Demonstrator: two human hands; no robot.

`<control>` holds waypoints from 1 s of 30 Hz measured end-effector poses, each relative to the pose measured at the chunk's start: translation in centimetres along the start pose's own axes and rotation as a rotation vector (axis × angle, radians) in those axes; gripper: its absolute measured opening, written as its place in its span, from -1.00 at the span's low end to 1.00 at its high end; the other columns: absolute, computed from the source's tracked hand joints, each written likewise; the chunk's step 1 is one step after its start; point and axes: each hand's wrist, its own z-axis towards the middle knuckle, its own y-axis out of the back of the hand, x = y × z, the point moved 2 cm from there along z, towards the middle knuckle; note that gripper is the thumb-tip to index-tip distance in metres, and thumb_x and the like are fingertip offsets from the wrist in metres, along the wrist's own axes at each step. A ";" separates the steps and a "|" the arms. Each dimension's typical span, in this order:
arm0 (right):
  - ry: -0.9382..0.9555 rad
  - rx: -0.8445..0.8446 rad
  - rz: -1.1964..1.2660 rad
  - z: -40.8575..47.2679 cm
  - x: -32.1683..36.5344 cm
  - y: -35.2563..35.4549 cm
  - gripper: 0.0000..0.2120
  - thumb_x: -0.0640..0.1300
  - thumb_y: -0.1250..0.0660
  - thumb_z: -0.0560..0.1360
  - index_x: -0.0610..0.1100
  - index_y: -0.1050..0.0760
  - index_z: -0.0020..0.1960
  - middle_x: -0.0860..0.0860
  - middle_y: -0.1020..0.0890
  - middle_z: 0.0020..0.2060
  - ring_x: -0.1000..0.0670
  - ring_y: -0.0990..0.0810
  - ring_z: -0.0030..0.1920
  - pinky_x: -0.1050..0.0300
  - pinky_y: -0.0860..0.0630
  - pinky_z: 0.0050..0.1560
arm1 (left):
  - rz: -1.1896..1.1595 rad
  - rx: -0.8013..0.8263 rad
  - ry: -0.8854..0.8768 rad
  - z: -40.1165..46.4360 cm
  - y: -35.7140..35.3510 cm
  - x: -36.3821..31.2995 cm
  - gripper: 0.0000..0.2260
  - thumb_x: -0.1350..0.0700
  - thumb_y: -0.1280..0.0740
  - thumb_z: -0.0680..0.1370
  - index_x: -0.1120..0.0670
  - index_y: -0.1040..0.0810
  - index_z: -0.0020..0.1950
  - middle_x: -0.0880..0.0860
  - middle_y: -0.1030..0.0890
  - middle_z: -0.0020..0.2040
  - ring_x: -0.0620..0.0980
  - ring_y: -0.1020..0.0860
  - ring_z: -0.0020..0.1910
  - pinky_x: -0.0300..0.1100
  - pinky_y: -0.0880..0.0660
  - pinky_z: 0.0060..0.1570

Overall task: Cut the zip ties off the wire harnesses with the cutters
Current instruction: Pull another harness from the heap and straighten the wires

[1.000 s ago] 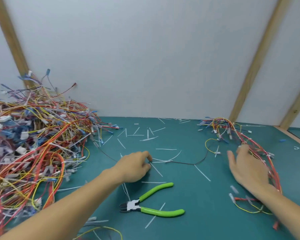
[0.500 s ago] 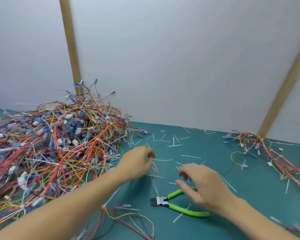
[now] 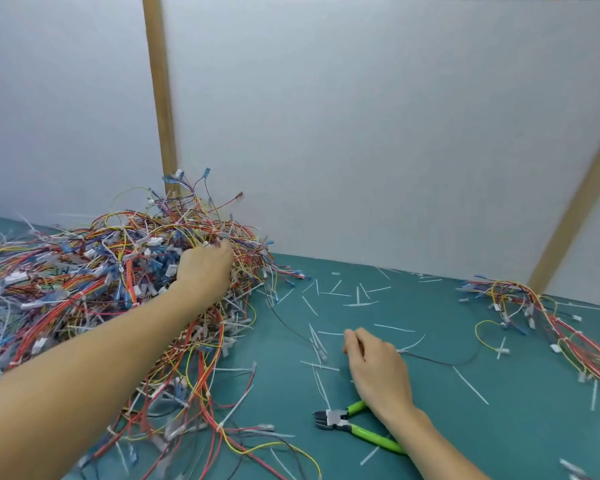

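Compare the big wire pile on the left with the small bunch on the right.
The big wire pile is heaped high against the wall; the small bunch lies low and strung out. The left hand reaches into the pile; nothing touches the bunch. Both hold red, yellow and blue wires on the green mat.

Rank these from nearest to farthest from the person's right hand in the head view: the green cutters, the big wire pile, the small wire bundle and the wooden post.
1. Green cutters: partly under the right hand and wrist.
2. Big wire pile on the left and small wire bundle on the right: too close to call.
3. Wooden post: upright against the back wall, behind the big pile.
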 end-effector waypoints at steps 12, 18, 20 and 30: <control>-0.116 0.025 0.490 3.3 8.6 2.5 -0.55 0.10 -0.17 0.69 -0.07 -0.61 -0.25 0.16 -0.49 -0.55 0.04 -0.40 -0.44 0.11 -0.27 -0.38 | -0.738 -0.228 -0.011 -0.2 9.4 -1.4 -0.78 0.12 -0.28 0.54 -0.05 -0.51 0.17 -0.01 -0.65 -0.13 0.09 -0.59 -0.09 -0.04 -0.51 -0.08; -0.328 0.444 0.879 3.4 13.4 1.7 -0.63 0.26 -0.26 0.62 0.00 -0.62 -0.09 0.10 -0.58 -0.31 0.11 -0.50 -0.36 0.23 -0.40 -0.41 | -0.479 0.028 -0.443 -4.7 7.4 -6.2 -0.60 0.08 -0.28 0.56 0.01 -0.29 0.38 0.09 -0.65 0.05 0.17 -0.60 0.07 -0.01 -0.51 -0.07; -0.416 0.468 0.896 3.2 13.1 1.1 -0.71 0.22 -0.34 0.58 0.03 -0.66 -0.08 0.14 -0.57 -0.30 0.12 -0.47 -0.30 0.23 -0.42 -0.32 | -0.636 0.138 -0.476 -4.5 6.8 -5.0 -0.42 0.09 -0.30 0.58 -0.02 -0.13 0.55 0.02 -0.67 0.06 0.07 -0.63 0.05 -0.03 -0.53 -0.01; -0.414 0.322 0.998 4.9 13.5 0.6 -0.85 -0.13 -0.34 0.57 -0.13 -0.68 -0.06 -0.01 -0.58 -0.29 0.03 -0.56 -0.27 0.11 -0.50 -0.16 | -1.082 0.407 -0.513 -6.4 4.8 -2.5 -0.79 0.25 -0.31 0.62 0.02 -0.30 0.06 -0.11 -0.73 -0.08 -0.07 -0.70 -0.16 -0.12 -0.55 -0.20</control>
